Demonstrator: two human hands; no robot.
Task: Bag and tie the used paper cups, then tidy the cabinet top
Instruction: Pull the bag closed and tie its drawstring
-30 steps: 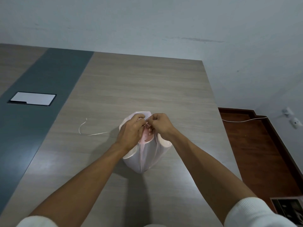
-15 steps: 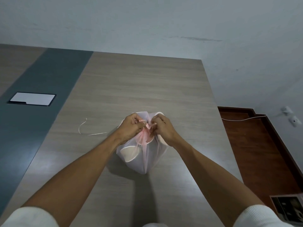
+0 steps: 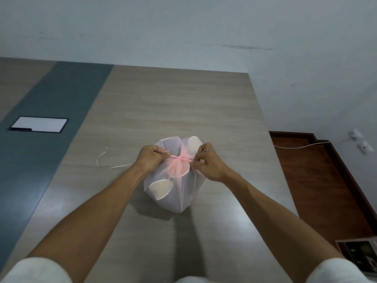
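Near centre of frame, left hand (image 3: 152, 160) and right hand (image 3: 208, 163) each pinching an end of the pink drawstring (image 3: 180, 157), pulled apart over the sheer bag (image 3: 173, 190) of paper cups (image 3: 160, 188) standing on the surface (image 3: 183, 103). Risks, as judged: thin mesh tearing under a hard pull, bag tipping, knot slipping loose. Farther left, loose ribbon (image 3: 106, 160) lying unused. No readable writing anywhere.
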